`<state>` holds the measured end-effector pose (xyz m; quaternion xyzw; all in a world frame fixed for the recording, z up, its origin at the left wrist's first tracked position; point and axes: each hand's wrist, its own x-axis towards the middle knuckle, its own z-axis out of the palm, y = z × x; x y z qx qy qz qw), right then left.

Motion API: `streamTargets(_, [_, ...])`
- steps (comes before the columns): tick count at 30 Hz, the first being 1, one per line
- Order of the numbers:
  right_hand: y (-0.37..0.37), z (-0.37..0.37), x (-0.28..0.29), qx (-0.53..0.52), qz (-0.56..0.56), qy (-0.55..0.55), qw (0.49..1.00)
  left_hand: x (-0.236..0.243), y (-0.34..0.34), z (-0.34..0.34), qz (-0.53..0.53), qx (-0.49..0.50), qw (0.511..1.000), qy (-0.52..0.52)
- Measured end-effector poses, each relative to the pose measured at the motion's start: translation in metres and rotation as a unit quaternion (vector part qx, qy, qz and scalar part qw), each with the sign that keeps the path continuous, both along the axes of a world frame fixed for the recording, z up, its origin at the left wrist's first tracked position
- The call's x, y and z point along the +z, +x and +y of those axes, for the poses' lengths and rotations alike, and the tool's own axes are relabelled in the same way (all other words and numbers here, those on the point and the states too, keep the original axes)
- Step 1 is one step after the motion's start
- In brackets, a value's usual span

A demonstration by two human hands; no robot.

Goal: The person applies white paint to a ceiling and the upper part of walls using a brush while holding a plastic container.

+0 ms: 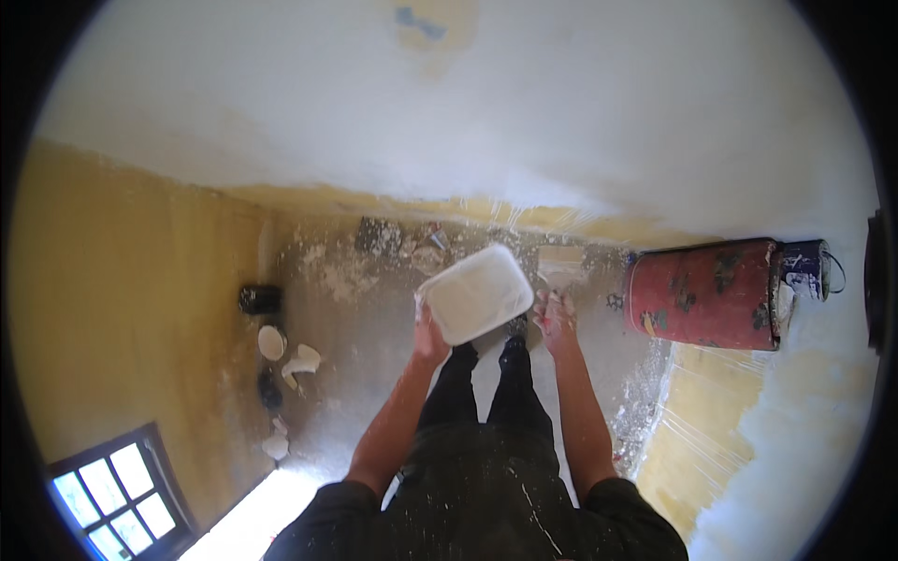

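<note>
Plaster tray and broad knife held over a spattered floor

At centre frame the left hand (429, 338) grips the white plaster tray (475, 293) by its lower corner; just right of it the right hand (556, 321) is closed on a wide putty knife (561, 266). Held by one corner, the tilted tray could tip and spill; a red drum (703, 294) lies at right

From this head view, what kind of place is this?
Likely a room under renovation, mid-plastering: fresh white coat over a yellow wall, a splattered floor, a paint-stained red drum. The left hand holds a white tray; the right hand a wide trowel.
</note>
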<state>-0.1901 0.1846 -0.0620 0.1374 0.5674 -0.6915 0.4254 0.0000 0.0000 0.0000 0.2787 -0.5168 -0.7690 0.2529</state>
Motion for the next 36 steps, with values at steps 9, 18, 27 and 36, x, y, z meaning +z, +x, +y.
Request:
streamTargets(9, [0.064,0.030,0.185,0.230,0.501,0.260,0.793,-0.004,-0.026,-0.011,0.059,0.096,0.941,0.320])
streamTargets(18, [0.068,-0.022,0.184,0.482,0.536,0.411,0.558,-0.053,-0.040,0.023,-0.161,0.052,0.985,0.028])
streamTargets(27, [0.047,-0.016,0.159,0.514,0.531,0.422,0.525,-0.058,-0.046,0.053,-0.080,0.077,0.994,0.022])
streamTargets(36, [0.039,0.010,0.124,0.406,0.568,0.327,0.637,-0.091,-0.052,0.065,-0.039,0.141,0.973,0.180])
